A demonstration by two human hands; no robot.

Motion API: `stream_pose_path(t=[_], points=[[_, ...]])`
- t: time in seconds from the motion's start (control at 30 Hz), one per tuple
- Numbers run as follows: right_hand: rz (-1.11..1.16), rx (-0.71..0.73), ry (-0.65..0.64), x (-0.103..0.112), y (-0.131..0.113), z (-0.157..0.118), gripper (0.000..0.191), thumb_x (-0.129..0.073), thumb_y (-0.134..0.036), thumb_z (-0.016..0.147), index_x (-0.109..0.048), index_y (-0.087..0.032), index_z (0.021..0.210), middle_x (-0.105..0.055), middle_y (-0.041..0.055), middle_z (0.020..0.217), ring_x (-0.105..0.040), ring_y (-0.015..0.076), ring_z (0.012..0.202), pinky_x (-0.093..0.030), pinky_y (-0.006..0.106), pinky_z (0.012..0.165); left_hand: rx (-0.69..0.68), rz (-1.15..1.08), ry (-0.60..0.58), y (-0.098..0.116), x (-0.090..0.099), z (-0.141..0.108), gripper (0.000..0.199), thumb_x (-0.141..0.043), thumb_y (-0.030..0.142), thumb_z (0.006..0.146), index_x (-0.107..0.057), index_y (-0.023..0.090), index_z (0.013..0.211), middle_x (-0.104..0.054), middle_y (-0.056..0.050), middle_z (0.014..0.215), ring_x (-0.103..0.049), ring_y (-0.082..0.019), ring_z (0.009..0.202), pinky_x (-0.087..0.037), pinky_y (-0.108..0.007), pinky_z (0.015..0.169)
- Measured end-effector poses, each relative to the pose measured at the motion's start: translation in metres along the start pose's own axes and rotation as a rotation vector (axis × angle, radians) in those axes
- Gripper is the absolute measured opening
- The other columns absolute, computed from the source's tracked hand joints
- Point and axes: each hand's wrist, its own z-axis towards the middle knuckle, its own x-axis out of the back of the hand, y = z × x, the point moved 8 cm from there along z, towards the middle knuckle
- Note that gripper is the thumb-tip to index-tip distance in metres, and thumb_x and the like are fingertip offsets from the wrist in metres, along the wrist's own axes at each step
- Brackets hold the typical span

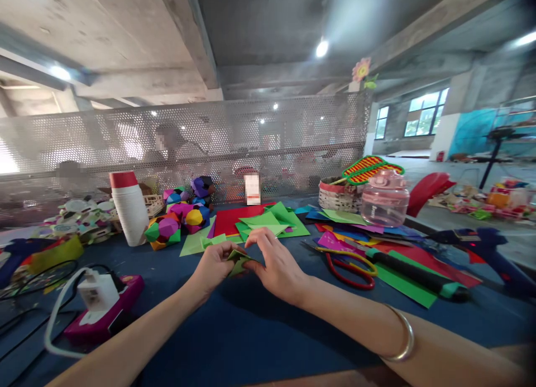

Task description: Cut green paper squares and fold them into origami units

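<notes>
Between my two hands, above the blue tabletop (209, 342), is a small folded piece of green paper (238, 262). My left hand (213, 267) is closed, pinching its left side. My right hand (278, 267) has its thumb against the paper's right edge, with the index finger arched above it; the other fingers are partly hidden. Just beyond lie green paper sheets (288, 216) on a red sheet (230, 220). To the right of my right hand rest scissors (349, 271) with red and yellow handles.
Stacked paper cups (129, 214) and colourful paper balls (164, 230) stand left. A purple power strip (98, 314) with cables lies nearer. On the right are a clear bottle (384, 202), a woven basket (338, 195), a black-handled cutter (412, 272) and a glue gun (488, 247). A perforated screen (226, 135) closes off the back.
</notes>
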Motion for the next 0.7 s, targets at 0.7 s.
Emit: stream_pose_path(t=[0.7], points=[[0.179, -0.317, -0.093, -0.016, 0.033, -0.002, 0.015, -0.068, -0.013, 0.086, -0.069, -0.019, 0.099, -0.075, 0.0013, 0.078, -0.068, 0.0171, 0.07, -0.046, 0.025, 0.066, -0.161, 0.109, -0.003, 0.011, -0.008, -0.005, 0.028, -0.073, 0.033, 0.073, -0.068, 0.015, 0.094, -0.073, -0.006, 0.086, -0.071, -0.022, 0.076, -0.061, -0.03, 0.066]])
